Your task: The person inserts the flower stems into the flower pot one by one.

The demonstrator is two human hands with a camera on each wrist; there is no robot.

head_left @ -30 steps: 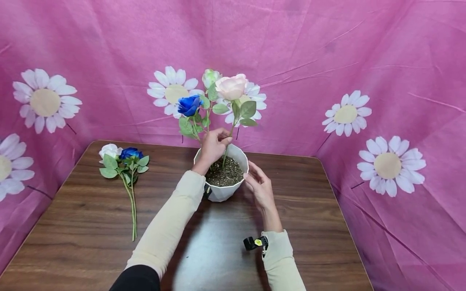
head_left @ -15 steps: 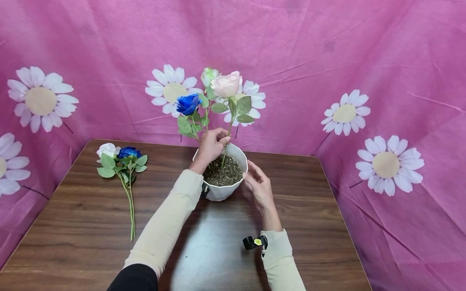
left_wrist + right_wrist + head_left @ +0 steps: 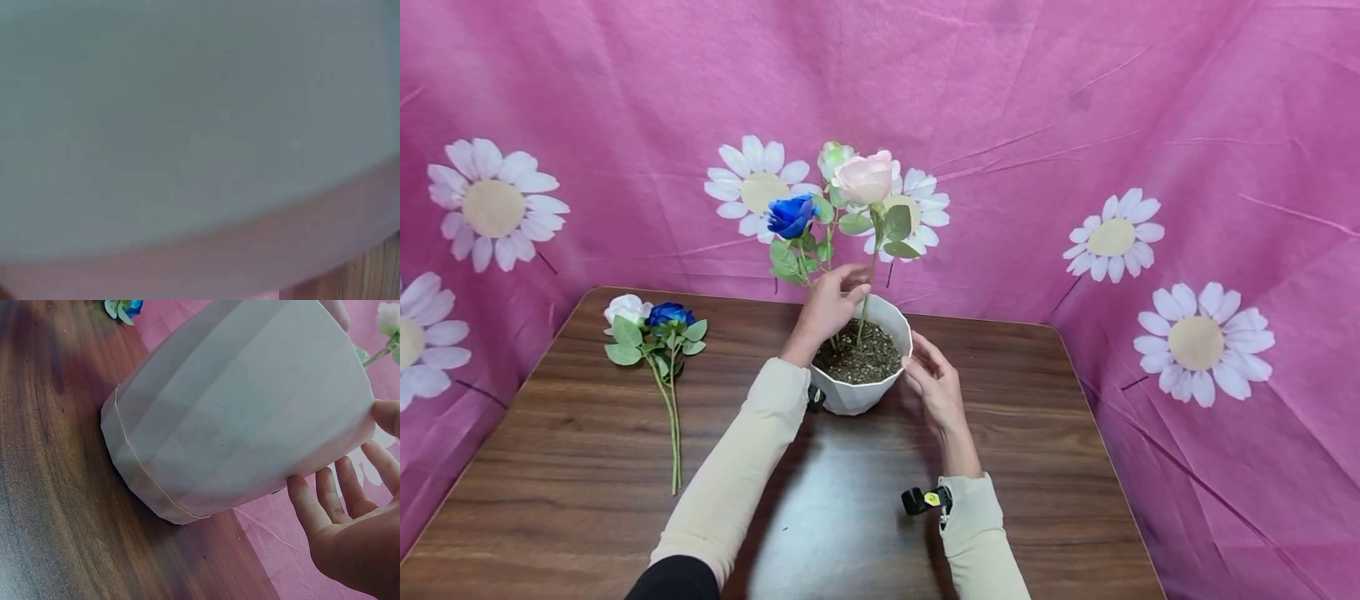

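A white faceted flowerpot [image 3: 855,398] filled with dark soil [image 3: 867,367] stands near the table's middle. Rising from it are a pale pink rose [image 3: 867,177], a blue rose [image 3: 791,217] and a greenish-white rose [image 3: 835,160]. My left hand [image 3: 827,310] is over the pot's left rim, its fingers loosely apart, right beside the pink rose's stem [image 3: 870,279]. At the pot's right side, my right hand [image 3: 936,383] touches the wall with spread fingertips. In the right wrist view, the thumb [image 3: 386,416] lies at the rim. A blurred pale surface [image 3: 187,125] fills most of the left wrist view.
On the left of the wooden table [image 3: 1022,417] lie a white rose [image 3: 628,309] and another blue rose [image 3: 671,314], their stems toward the front. A pink cloth [image 3: 1000,83] printed with white daisies surrounds the table's back and sides.
My left fingers have loosened from the pink rose's stem and the hand has drawn slightly left. The pink bloom has shifted a little left. My right hand stays at the pot.
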